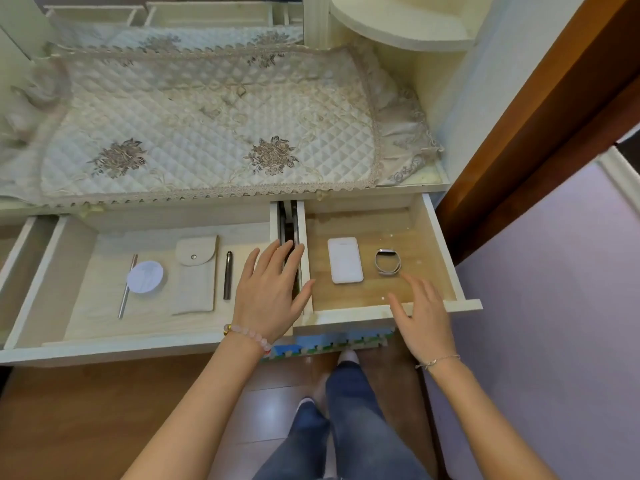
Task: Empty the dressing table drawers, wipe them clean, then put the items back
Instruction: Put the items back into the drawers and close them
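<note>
Two drawers stand pulled out of the dressing table. The wide left drawer [79, 327] holds a thin metal stick [125, 292], a round white disc [145, 276], a beige snap pouch [195, 271] and a dark pen [227, 275]. The right drawer [446, 244] holds a white power bank [345, 260] and a silver watch [388, 261]. My left hand [268, 292] hovers with fingers spread over the gap between the drawers. My right hand [420, 313] hovers flat over the right drawer's front edge, just short of the watch. Neither hand holds anything.
A quilted lace-edged cloth [214, 126] covers the tabletop. A third drawer [14, 258] shows partly at the far left. A brown door frame [540, 126] rises close on the right. My legs and the wooden floor [86, 420] lie below the drawers.
</note>
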The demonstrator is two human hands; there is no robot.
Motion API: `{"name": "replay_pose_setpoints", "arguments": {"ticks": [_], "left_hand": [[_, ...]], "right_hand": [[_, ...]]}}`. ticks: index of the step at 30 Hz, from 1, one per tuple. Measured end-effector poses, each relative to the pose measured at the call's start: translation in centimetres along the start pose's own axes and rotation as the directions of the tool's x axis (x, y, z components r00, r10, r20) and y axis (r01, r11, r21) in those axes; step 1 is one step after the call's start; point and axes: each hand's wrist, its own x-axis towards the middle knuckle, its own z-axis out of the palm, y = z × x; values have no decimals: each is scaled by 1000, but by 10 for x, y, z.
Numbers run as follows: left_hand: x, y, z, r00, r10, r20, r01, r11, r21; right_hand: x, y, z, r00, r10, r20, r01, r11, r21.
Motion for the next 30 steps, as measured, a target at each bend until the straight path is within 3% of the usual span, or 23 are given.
{"name": "replay_pose_setpoints", "arguments": {"ticks": [3, 6, 10, 13, 18, 30], "left_hand": [[-13, 0, 3, 999, 26, 18, -26, 1000, -1], [-20, -1, 5, 999, 45, 28, -45, 999, -7], [-21, -5, 5, 998, 52, 41, -51, 998, -23], [-20, -8, 7, 997, 51, 50, -50, 998, -25], [-6, -12, 11, 996, 41, 75, -38, 998, -47], [45, -16, 30, 989, -11, 150, 20, 998, -59]], "right_hand": [[-24, 10, 22, 942, 334, 35, -335, 924, 184], [-31, 20, 40, 777, 593, 211, -616, 650, 444], [-23, 19, 53, 652, 629, 423, -672, 222, 706], [-13, 9, 50, 632, 629, 454, -619, 56, 784], [-3, 10, 53, 615, 628, 477, -572, -62, 818], [53, 12, 55, 649, 574, 499, -538, -118, 835]]}}
